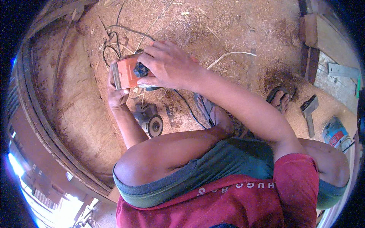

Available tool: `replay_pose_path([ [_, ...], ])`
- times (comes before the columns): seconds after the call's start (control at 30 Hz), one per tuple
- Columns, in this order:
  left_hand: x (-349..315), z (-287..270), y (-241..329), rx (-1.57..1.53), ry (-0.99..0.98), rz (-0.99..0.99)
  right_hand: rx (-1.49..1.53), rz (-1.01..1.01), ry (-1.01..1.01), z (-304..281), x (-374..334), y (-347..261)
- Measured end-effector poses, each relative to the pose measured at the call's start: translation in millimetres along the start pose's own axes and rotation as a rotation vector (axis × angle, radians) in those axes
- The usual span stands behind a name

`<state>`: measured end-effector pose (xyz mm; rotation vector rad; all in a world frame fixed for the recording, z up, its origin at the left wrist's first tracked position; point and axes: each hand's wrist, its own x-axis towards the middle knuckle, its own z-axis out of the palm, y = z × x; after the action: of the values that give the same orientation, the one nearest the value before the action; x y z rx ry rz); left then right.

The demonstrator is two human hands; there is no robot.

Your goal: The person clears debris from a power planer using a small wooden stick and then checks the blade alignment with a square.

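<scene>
Hands (169, 66) (117, 97) clasp the orange tool (127, 72) from either side.

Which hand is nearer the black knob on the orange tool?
Right: the right hand is just right of the black knob; the left hand grips the left end of the orange tool, farther off.

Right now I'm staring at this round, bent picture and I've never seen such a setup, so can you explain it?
There's no robot here: a person squats, working with two bare hands. The single wide view comes from a camera worn on the head, looking down, so straight edges bend. The left hand grips the near edge of an orange power tool; the right hand holds it beside a dark knob. A grinder with a round disc lies on the sawdust-strewn floor. Off to the right sits a blue-and-red container.
</scene>
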<state>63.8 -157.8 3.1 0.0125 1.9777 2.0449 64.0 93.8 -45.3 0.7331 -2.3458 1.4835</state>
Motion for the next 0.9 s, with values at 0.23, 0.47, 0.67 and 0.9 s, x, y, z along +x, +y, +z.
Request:
replay_pose_path([
  [0.23,-3,-19,-9,-0.02,0.006,0.033,0.071,0.09,-0.037,8,12,-12],
  [0.47,-10,-66,-57,0.049,0.119,0.01,0.188,0.144,-0.288,32,34,-5],
  [0.67,-13,-80,-59,0.14,0.041,0.113,0.18,0.075,-0.298,40,42,-11],
  [0.9,-17,-59,-51,-0.104,0.109,0.118,0.143,0.089,-0.351,26,44,-17],
])
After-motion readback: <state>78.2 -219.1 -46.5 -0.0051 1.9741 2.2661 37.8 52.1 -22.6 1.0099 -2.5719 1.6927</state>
